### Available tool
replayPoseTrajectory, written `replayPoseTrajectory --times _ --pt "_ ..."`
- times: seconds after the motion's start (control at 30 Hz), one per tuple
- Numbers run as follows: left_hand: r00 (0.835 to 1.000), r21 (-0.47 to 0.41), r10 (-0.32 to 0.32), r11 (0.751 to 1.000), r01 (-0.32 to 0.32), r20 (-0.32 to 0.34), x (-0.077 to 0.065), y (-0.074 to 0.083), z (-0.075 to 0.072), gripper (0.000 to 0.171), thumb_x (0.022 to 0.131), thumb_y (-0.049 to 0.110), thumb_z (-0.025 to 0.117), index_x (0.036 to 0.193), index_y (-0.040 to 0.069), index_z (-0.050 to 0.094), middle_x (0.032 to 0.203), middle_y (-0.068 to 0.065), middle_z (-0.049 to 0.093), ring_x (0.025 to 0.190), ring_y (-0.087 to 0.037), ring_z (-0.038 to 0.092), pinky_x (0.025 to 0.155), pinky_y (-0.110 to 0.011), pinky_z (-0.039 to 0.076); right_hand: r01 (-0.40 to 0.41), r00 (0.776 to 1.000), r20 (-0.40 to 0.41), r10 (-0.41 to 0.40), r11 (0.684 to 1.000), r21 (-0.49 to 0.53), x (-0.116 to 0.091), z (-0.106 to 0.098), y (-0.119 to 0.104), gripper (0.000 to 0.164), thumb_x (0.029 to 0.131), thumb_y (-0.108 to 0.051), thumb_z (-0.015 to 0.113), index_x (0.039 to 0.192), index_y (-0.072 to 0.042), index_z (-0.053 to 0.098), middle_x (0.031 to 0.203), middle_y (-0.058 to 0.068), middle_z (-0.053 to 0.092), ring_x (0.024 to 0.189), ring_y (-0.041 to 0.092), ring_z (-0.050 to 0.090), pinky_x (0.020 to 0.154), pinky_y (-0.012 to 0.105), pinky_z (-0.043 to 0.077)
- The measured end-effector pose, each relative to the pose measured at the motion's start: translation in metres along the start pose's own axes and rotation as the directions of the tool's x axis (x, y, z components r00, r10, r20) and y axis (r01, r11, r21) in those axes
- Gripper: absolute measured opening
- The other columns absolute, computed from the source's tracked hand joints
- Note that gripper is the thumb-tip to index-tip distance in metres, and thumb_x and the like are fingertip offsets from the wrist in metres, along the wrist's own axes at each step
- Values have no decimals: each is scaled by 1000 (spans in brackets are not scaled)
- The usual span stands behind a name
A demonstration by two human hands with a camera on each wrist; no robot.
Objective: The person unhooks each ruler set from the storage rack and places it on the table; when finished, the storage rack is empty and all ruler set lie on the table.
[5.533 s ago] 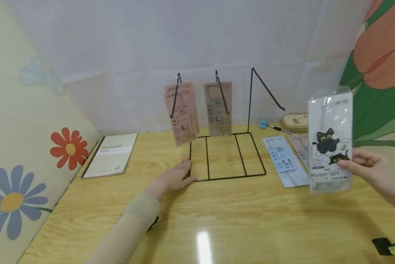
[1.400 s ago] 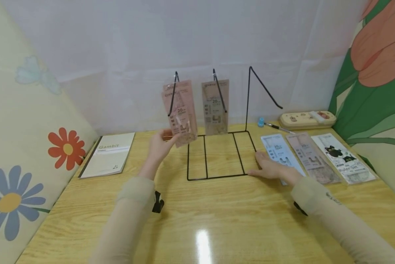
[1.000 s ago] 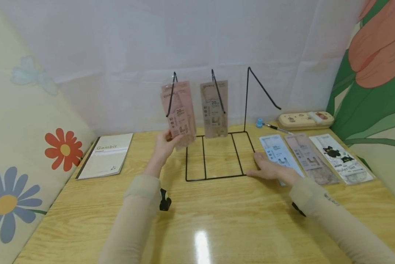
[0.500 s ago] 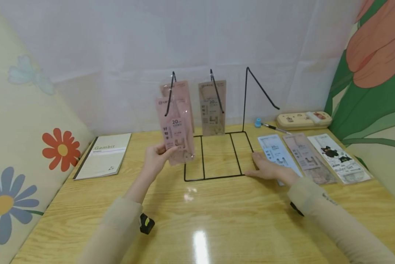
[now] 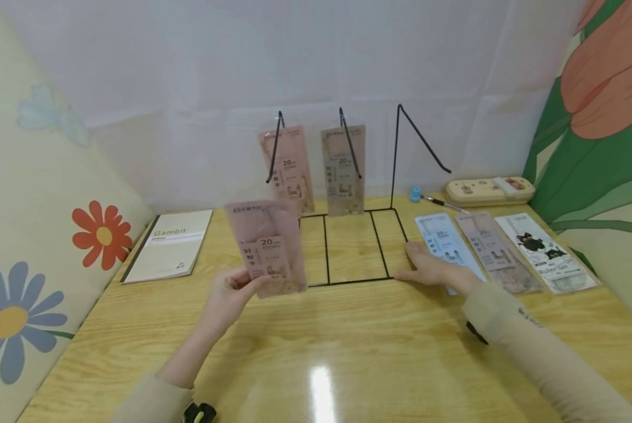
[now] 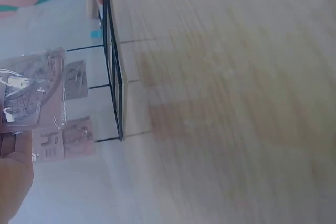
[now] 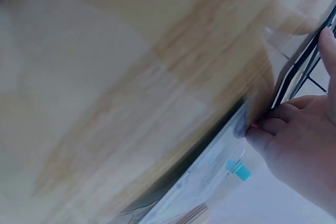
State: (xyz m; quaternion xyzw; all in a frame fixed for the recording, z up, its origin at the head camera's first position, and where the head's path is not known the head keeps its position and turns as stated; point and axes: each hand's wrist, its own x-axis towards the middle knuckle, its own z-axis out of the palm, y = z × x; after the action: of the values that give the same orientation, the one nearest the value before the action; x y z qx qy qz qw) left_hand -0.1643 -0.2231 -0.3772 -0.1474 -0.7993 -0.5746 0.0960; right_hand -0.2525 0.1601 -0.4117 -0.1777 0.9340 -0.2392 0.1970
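Observation:
My left hand (image 5: 228, 299) pinches a pink ruler set packet (image 5: 268, 252) by its lower edge, thumb in front, above the table left of the wire rack. The packet tilts and stands clear of the hooks. In the left wrist view the packet (image 6: 34, 95) is above my left hand (image 6: 14, 179). My right hand (image 5: 434, 270) rests at the right side of the black wire rack (image 5: 355, 283), thumb by its front corner; the right wrist view shows my right hand (image 7: 299, 145) touching the frame. One pink packet (image 5: 289, 167) hangs on the left hook, a greyish-brown packet (image 5: 343, 170) on the middle hook.
Right of the rack lie a blue packet (image 5: 448, 249), a brownish-pink packet (image 5: 498, 252) and a white Ruler-set packet (image 5: 545, 252). Behind them are a pen (image 5: 443, 204), a small blue object (image 5: 415, 194) and a cream pencil case (image 5: 490, 192). A notebook (image 5: 168, 244) lies at left.
My left hand has drawn the front pink packet off the left hook, down and toward me. Earlier, my right hand held the white packet, which now lies on the table; that hand has moved to the rack.

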Motion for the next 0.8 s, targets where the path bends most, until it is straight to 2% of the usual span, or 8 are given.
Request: replayPoseTrajectory --times 0.1,0.23,0.3,0.4,0.5,0.63,0.7,0.8 --pt "999 -25 -7 1000 6 -45 -10 1 -12 13 88 2 63 97 0 71 83 22 71 76 1 67 65 -16 53 20 1000 2 -20 1000 1 -1 1 0 91 96 -43 50 144 15 -1 152 34 -4 142 47 -2 117 55 3" --pt "989 -110 -40 994 25 -140 -13 -1 -32 22 90 3 61 92 21 73 80 17 72 77 2 68 70 -15 55 19 1000 1 -19 1000 -12 -1 1 1 91 96 -43 51 144 15 0 152 34 -4 142 47 -2 117 54 3" --pt "982 -130 -75 990 53 -173 -10 -3 -44 19 91 6 61 95 20 73 80 16 73 77 2 68 71 -16 56 11 1000 0 -11 1000 -16 -1 1 2 91 96 -43 51 144 15 0 152 34 -5 142 46 -2 117 54 3" --pt "966 -59 -185 982 177 -183 -1 -8 -59 22 91 18 63 108 6 69 78 19 71 74 3 68 69 -16 56 4 1000 -1 -4 1000 -10 -1 0 2 91 95 -43 51 144 15 -1 152 34 -5 142 46 -3 117 54 3" --pt "935 78 -329 937 341 -131 10 -14 -66 49 91 30 63 121 -8 57 87 9 74 73 3 67 69 -17 56 -1 1000 1 1 1000 -4 -1 0 1 92 95 -43 51 144 15 -1 152 33 -5 142 46 -3 117 54 3" --pt "877 236 -476 846 478 -69 26 -24 -62 53 92 31 61 124 -10 54 97 -11 72 71 0 64 68 -20 56 0 1000 3 0 1000 -6 -1 -1 0 92 95 -44 51 145 14 -1 152 33 -5 142 46 -3 117 54 3" --pt "851 269 -522 812 518 -63 35 -28 -57 50 92 28 61 123 -11 55 90 -10 71 69 -1 61 66 -19 56 2 1000 5 -2 1000 -8 -1 -1 0 92 95 -45 51 145 14 0 152 33 -5 142 45 -3 117 54 3" --pt "823 270 -567 788 554 -34 48 -31 -51 45 92 23 61 119 -13 57 76 2 67 65 -2 60 62 -19 55 3 1000 6 -3 1000 -8 -1 -2 0 93 95 -45 50 145 14 0 152 32 -5 142 45 -3 117 54 3"
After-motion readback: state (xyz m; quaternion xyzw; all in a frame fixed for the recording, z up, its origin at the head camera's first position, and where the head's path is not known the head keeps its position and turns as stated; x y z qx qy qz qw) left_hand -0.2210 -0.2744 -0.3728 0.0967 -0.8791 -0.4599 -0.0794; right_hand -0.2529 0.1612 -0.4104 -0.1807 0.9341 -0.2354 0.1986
